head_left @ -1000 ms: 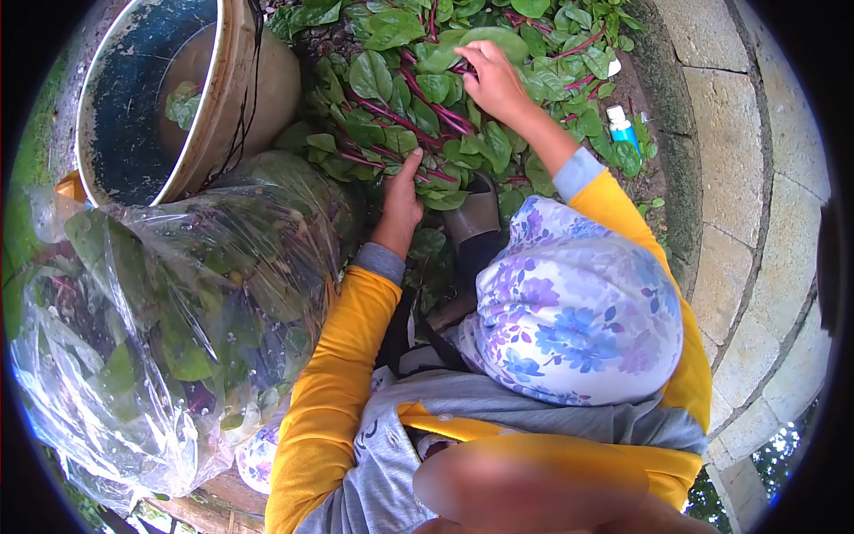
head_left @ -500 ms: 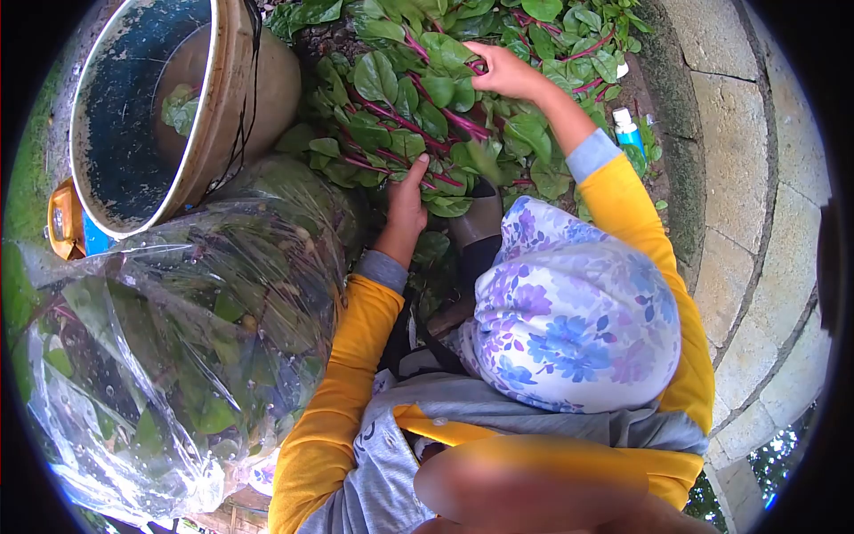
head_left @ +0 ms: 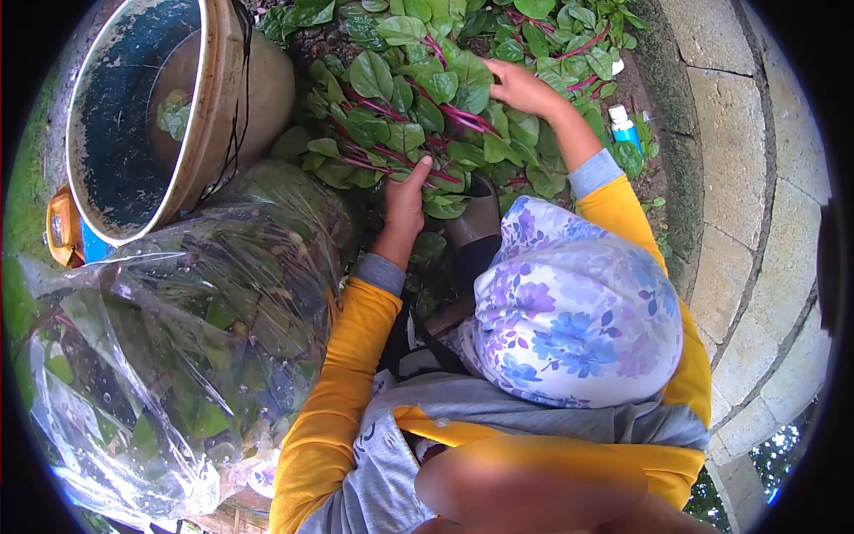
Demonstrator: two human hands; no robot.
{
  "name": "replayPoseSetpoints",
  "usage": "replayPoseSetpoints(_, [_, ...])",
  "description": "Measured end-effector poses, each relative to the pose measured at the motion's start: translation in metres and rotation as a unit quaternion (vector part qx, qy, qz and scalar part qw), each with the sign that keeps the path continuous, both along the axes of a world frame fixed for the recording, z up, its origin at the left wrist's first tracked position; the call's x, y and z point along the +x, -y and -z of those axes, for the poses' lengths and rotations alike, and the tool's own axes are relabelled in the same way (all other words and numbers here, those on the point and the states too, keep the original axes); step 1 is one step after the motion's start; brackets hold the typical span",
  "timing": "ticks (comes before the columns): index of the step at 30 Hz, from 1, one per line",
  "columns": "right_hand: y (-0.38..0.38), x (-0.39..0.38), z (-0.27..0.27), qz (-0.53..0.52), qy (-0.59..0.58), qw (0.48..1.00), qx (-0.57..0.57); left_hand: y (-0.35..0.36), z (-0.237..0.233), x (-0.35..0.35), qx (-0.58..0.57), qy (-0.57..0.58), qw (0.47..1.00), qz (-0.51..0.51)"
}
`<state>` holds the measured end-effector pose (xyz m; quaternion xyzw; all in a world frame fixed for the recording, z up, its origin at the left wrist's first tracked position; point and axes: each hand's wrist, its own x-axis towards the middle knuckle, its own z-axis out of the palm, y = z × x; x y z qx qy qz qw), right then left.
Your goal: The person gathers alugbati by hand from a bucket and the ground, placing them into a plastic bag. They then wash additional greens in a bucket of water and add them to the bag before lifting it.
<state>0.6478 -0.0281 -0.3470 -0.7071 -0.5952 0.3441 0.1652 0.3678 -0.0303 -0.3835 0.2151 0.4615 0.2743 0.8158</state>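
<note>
My left hand [head_left: 405, 209] is wrapped around the lower side of a bunch of Malabar spinach [head_left: 382, 133], its thumb lying over the purple-red stems. Broad green leaves spread out above and beside that hand. At the bunch's upper right, my right hand [head_left: 527, 92] has its thumb and forefinger closing on a leafy stem; leaves partly cover the fingertips. Both wrists come out of yellow sleeves with grey cuffs.
A worn bucket [head_left: 267, 98], tipped on its side, has a leaf in it. Left of me bulges a clear plastic bag [head_left: 178, 356] of greens. A blue bottle with a white cap [head_left: 625, 132] stands near the stone paving [head_left: 729, 160]. More spinach grows at the top.
My right hand has shifted slightly right and down along the leaves. The stems near it have settled a little; my left hand keeps its hold in the same place.
</note>
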Motion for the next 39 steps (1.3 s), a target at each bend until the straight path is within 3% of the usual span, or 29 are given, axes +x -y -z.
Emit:
replayPoseSetpoints(2, [0.001, -0.005, -0.006, -0.020, 0.023, 0.998, -0.057, -0.004, -0.002, 0.005, 0.036, -0.053, 0.998, 0.020])
replayPoseSetpoints(4, [0.004, 0.000, -0.011, 0.067, -0.196, 0.975, -0.087, -0.002, -0.007, 0.005, 0.054, -0.090, 0.993, 0.060])
replayPoseSetpoints(6, [0.005, -0.002, -0.013, 0.185, -0.380, 0.904, -0.067, -0.003, -0.013, 0.005, 0.059, -0.101, 0.987, 0.112])
replayPoseSetpoints(8, [0.001, -0.026, -0.024, 0.212, -0.279, 0.930, -0.112, -0.005, -0.013, 0.007, 0.036, -0.107, 0.984, 0.135])
replayPoseSetpoints(10, [-0.001, -0.044, 0.003, 0.161, -0.255, 0.949, -0.090, -0.006, -0.008, 0.011, 0.003, -0.093, 0.986, 0.137])
replayPoseSetpoints(11, [-0.007, -0.055, 0.008, 0.127, -0.257, 0.955, -0.075, -0.011, -0.009, 0.010, -0.011, -0.033, 0.986, 0.161])
replayPoseSetpoints(12, [-0.011, -0.067, 0.013, 0.107, -0.295, 0.948, -0.048, -0.015, -0.009, 0.011, -0.048, 0.007, 0.991, 0.124])
replayPoseSetpoints(14, [-0.015, -0.079, 0.012, 0.063, -0.170, 0.982, -0.056, -0.026, -0.018, 0.014, -0.122, 0.085, 0.988, 0.052])
replayPoseSetpoints(15, [-0.015, -0.084, 0.011, 0.060, -0.145, 0.985, -0.067, -0.028, -0.005, 0.010, -0.118, 0.098, 0.983, 0.099])
replayPoseSetpoints(18, [-0.015, -0.102, -0.008, 0.037, -0.025, 0.992, -0.114, -0.037, -0.018, 0.010, -0.088, 0.115, 0.983, 0.113])
replayPoseSetpoints(19, [0.014, -0.123, -0.028, 0.031, 0.009, 0.996, -0.088, -0.017, -0.052, -0.004, -0.061, 0.108, 0.984, 0.128])
replayPoseSetpoints(22, [0.017, -0.140, -0.043, 0.047, 0.105, 0.988, -0.106, -0.012, -0.043, -0.008, -0.085, 0.148, 0.974, 0.148])
replayPoseSetpoints(30, [0.024, -0.143, -0.025, 0.144, 0.112, 0.977, -0.107, 0.000, -0.019, -0.012, -0.032, 0.099, 0.966, 0.236])
replayPoseSetpoints(34, [0.028, -0.130, 0.009, 0.145, 0.126, 0.980, -0.058, 0.002, -0.051, 0.000, 0.004, 0.046, 0.969, 0.242])
replayPoseSetpoints(36, [0.022, -0.125, 0.013, 0.145, 0.092, 0.984, -0.049, 0.019, -0.027, 0.000, 0.102, -0.050, 0.965, 0.238])
replayPoseSetpoints(38, [0.015, -0.112, 0.015, 0.150, 0.050, 0.983, -0.091, 0.022, -0.052, -0.007, 0.226, -0.128, 0.935, 0.240])
replayPoseSetpoints(39, [0.009, -0.104, 0.012, 0.152, 0.016, 0.980, -0.124, 0.023, -0.059, -0.016, 0.262, -0.163, 0.906, 0.291])
